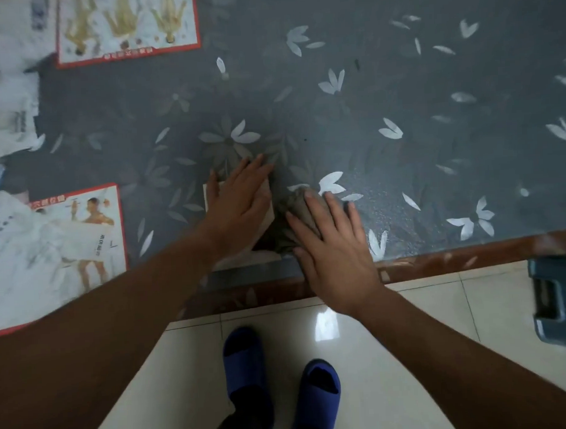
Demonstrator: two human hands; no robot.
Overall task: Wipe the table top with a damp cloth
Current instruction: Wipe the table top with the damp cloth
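Both hands flat on the desk near its front edge.
The right hand, fingers spread, presses a grey-brown cloth; the left hand, also spread, lies flat on a pale card just beside it.

You are looking at two red-bordered printed sheets, one at the table's far left corner, one at its left edge. You are wearing two blue slippers, left and right, and using one cloth.

Both bare forearms reaching forward, left hand flat, fingers spread, right hand palm-down, fingers extended, hands just beside each other
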